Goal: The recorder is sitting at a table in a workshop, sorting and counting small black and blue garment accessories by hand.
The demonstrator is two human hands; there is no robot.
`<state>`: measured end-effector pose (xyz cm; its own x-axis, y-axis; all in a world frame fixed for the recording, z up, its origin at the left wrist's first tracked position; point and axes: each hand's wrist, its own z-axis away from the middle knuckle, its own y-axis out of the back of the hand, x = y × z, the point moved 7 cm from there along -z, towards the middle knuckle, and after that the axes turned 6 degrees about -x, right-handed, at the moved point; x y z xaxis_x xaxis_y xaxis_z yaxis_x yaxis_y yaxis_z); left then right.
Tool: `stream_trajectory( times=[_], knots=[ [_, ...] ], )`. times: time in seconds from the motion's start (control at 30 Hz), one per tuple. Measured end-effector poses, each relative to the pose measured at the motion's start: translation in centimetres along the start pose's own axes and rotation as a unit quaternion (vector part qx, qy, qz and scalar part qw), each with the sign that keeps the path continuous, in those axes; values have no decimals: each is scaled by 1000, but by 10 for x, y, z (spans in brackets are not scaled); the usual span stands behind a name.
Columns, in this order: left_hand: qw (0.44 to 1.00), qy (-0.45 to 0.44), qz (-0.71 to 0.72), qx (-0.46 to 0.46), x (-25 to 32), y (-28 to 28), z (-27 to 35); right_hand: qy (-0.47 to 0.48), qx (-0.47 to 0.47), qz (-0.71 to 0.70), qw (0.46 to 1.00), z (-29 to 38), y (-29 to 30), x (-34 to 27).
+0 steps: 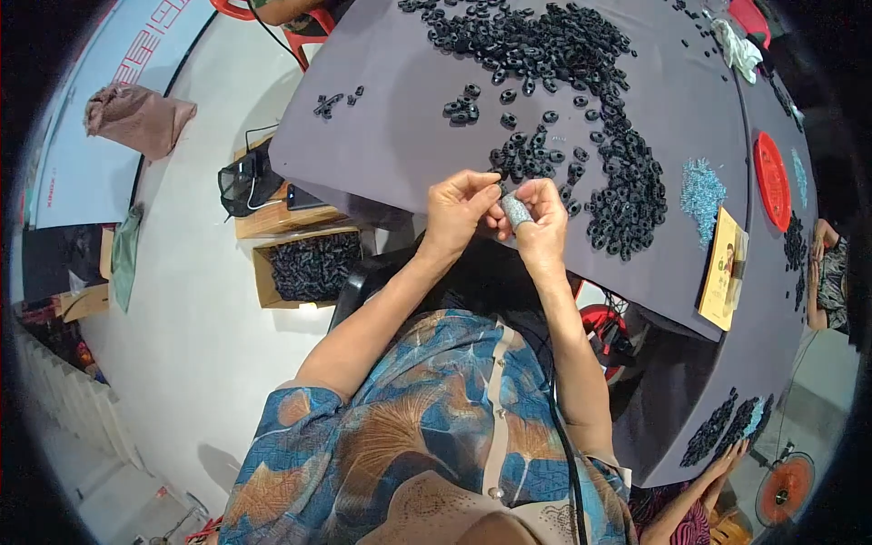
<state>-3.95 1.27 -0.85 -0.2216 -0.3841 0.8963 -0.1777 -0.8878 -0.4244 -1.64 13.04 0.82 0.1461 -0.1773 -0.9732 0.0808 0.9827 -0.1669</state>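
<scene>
My left hand (458, 208) is at the near edge of the cloth-covered table (409, 122), its thumb and forefinger pinched together by a small dark piece. Close on its right, my right hand (538, 218) has curled fingers around the same spot, with a grey speckled wrap (516, 210) on its thumb or a finger. What exactly lies between the fingertips is too small to tell. Just beyond the hands lies a group of small black plastic parts (528, 155). A large heap of like parts (545, 44) spreads at the far side and curves down on the right (627, 197).
Right of the heap lie small light-blue pieces (703, 197), a yellow booklet (721, 272) and a red plastic tray (772, 182). A cardboard box of black parts (310, 269) stands at lower left. Other people's hands (732, 458) and arms (821, 238) show at the right.
</scene>
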Motion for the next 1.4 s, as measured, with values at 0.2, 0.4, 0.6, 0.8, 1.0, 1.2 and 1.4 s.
stream_trajectory(
  times=[0.2,0.4,0.6,0.8,1.0,1.2,1.4],
  knots=[
    [998,-17,-55,-12,2,-2,1,23,-36,7,999,1,-1,-2],
    [996,34,68,-38,1,0,-5,16,-43,-45,998,1,-1,2],
    [997,36,49,-46,-1,4,-6,17,-53,-15,998,3,-4,2],
    [994,36,81,-67,-1,2,-6,6,-46,-29,998,-1,0,5],
    [996,21,51,-64,-2,4,-6,38,-38,23,998,2,0,1],
    [998,15,7,-54,-2,5,-3,48,-36,36,998,3,-2,2],
    [999,-6,-36,-38,1,-2,1,25,-4,56,998,7,-2,-3]
  ],
)
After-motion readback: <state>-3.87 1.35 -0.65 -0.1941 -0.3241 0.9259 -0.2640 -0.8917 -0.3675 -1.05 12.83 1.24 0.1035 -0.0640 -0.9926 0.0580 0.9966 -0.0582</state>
